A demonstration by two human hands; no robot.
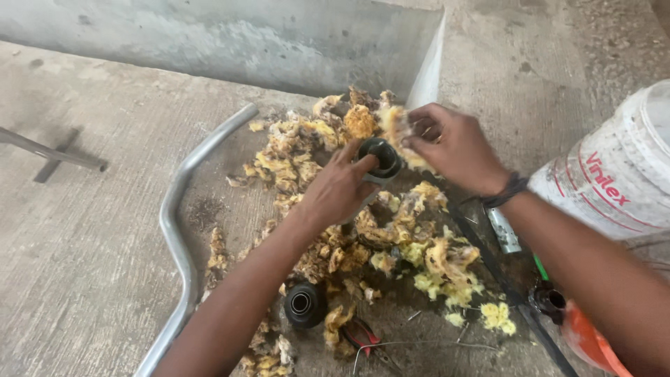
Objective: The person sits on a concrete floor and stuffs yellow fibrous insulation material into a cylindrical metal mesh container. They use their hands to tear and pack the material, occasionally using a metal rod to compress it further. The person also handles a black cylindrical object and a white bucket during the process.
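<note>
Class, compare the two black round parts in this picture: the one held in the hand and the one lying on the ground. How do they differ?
The held black part is gripped by the left hand, raised above the yellow foam scraps; the lying black part rests untouched on the concrete floor. The right hand presses foam against the held one; the lying one sits beside scraps. Both are black, round and hollow-centred.

I see both forearms bare, with no sleeves reaching into view and no gloves on either hand. My left hand (340, 190) wears nothing at all, no ring or band. My right hand (452, 146) has a dark band (504, 192), like braided cord or thread, wrapped around the wrist.
</note>
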